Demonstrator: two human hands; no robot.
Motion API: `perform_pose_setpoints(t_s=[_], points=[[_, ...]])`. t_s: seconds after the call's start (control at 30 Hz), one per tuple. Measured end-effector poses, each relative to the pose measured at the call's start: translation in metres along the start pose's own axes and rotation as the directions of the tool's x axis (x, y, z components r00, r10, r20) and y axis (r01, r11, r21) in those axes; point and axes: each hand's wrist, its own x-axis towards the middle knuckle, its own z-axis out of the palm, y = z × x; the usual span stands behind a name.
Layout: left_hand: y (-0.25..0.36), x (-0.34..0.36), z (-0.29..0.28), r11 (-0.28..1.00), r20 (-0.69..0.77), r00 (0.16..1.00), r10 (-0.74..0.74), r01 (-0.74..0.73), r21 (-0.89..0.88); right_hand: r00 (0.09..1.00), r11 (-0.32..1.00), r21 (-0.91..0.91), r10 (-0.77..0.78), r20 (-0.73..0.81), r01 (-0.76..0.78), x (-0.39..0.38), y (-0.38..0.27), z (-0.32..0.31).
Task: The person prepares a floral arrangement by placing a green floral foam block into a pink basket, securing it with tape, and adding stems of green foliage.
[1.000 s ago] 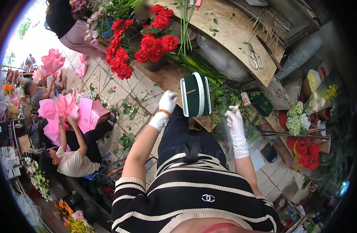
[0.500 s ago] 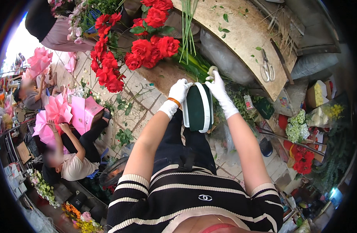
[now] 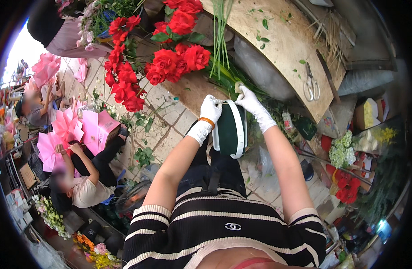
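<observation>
In front of my lap is a dark green container with white trim and a white arched handle (image 3: 237, 130), much like a flower basket. My left hand (image 3: 211, 109), in a white glove, has its fingers closed at the far left end of the container's rim, by the handle. What those fingertips pinch is too small to make out. Gloved as well, my right hand (image 3: 251, 104) grips a small pale roll of tape (image 3: 237, 86) just beyond the container's far right corner. An orange bracelet (image 3: 207, 122) circles my left wrist.
Red roses (image 3: 165, 65) stand ahead to the left. A curved wooden table (image 3: 277, 54) at the far right bears scissors (image 3: 311, 85), green stems (image 3: 221, 33) and leaf scraps. A seated person (image 3: 87, 186) handles pink wrapping paper (image 3: 67, 127) at left. Leaves litter the tiled floor (image 3: 167, 134).
My right hand and the tape roll have shifted slightly left and nearer the basket's far edge. The left hand stays at the rim. The surroundings are slightly displaced in view.
</observation>
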Motion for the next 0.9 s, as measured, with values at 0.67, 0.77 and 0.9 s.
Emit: perform_pose_setpoints(t_s=[0.67, 0.77, 0.9], points=[[-0.054, 0.033, 0.057, 0.94, 0.434, 0.886, -0.162, 0.005, 0.341, 0.897, 0.956, -0.252, 0.237, 0.372, -0.148, 0.048, -0.001, -0.022], [-0.037, 0.031, 0.054, 0.937, 0.417, 0.845, -0.333, 0.247, 0.249, 0.884, 0.943, -0.281, 0.279, 0.375, -0.178, 0.053, 0.005, -0.028], [-0.029, 0.026, 0.052, 0.807, 0.221, 0.788, -0.575, 0.591, -0.011, 0.844, 0.917, -0.317, 0.36, 0.397, -0.241, 0.054, -0.012, -0.023]])
